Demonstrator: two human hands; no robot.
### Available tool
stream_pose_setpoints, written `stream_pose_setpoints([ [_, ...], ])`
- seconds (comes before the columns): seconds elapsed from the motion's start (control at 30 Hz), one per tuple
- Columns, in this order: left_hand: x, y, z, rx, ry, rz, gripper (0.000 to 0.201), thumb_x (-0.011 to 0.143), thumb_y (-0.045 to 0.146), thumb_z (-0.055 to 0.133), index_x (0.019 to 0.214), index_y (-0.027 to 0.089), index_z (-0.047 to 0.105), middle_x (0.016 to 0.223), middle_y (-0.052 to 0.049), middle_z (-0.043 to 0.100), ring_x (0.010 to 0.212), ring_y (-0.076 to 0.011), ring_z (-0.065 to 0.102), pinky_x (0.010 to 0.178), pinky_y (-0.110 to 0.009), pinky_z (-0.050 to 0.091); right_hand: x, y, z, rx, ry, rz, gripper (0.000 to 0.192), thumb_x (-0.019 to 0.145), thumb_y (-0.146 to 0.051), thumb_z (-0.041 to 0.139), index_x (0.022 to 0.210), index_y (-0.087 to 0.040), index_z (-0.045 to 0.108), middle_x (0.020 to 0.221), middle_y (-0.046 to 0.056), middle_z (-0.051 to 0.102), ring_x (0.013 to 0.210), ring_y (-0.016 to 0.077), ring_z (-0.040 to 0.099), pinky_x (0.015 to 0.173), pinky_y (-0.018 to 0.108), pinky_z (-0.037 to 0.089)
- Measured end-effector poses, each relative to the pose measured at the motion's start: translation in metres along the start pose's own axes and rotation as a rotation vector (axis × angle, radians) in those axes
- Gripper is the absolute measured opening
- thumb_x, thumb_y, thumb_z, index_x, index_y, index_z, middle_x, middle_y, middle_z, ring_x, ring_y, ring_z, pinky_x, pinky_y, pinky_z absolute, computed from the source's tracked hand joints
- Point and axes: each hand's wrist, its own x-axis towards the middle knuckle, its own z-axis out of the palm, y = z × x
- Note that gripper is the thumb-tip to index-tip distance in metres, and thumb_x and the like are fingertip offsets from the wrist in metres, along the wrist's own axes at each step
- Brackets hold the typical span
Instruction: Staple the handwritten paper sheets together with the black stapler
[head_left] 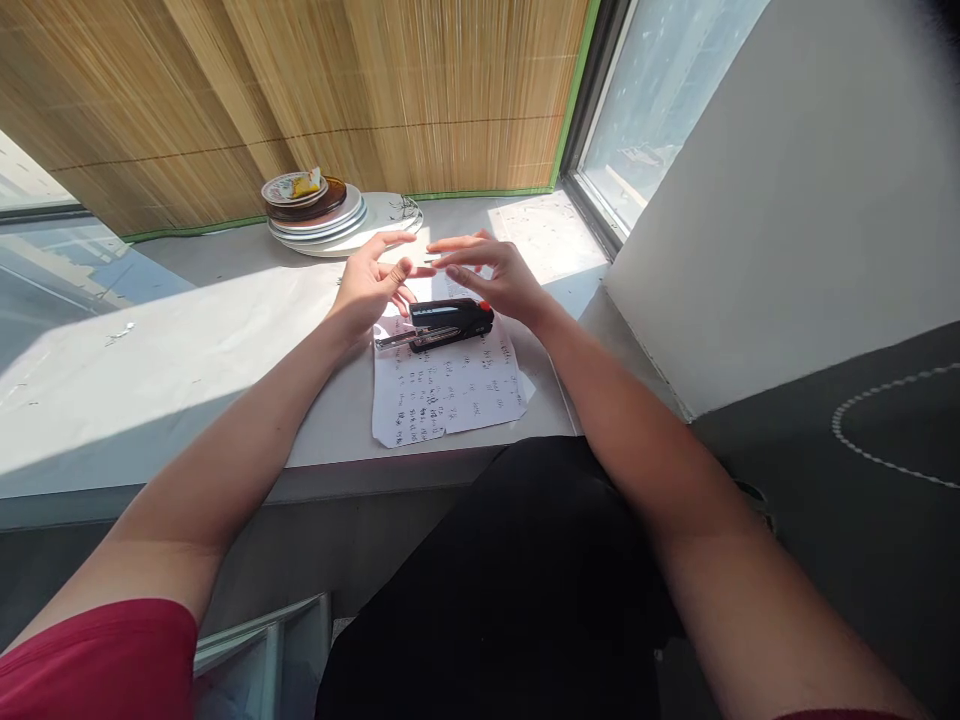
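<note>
A black stapler [454, 322] with a red part at its back end lies on a handwritten sheet of paper [450, 395]. Its metal tray sticks out toward the left, apart from the black upper arm. Beyond the stapler my left hand [371, 280] hovers with its fingers spread and thumb raised. My right hand [495, 268] faces it, with thumb and fingers drawn together near a tiny dark sliver [430, 262], too small to name. The fingertips of both hands come close to each other there; whether they touch, I cannot tell.
Plates [319, 222] are stacked at the back, with a yellow-patterned piece on top. A bamboo blind [390, 100] hangs behind the white ledge [187, 370]. A white wall [780, 220] and a window [645, 120] bound the right side. A small scrap [124, 330] lies at left.
</note>
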Motion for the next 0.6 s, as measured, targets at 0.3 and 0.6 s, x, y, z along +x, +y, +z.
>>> stream_pose_setpoints([
  [0.3,0.025,-0.023,-0.056,0.696,0.341,0.142,0.015,0.090,0.010,0.071,0.096,0.021,0.064,0.121,-0.008,0.073,0.123,-0.0253,0.057,0.129,-0.047,0.031,-0.008,0.082,-0.033,-0.096,0.421,0.332,0.021,0.091,-0.044,0.079,0.096,-0.023,0.078,0.094,0.009,0.077,0.093,0.0287,0.071,0.086,0.051,0.061],
  [0.6,0.032,-0.037,-0.068,0.818,0.308,-0.060,0.025,0.072,-0.001,0.069,0.074,0.022,0.059,0.095,-0.010,0.072,0.120,-0.0336,0.058,0.123,-0.053,0.037,-0.011,0.097,-0.027,-0.136,0.353,0.423,0.028,0.079,-0.044,0.091,0.079,-0.027,0.068,0.084,0.006,0.078,0.080,0.0264,0.070,0.076,0.045,0.062],
])
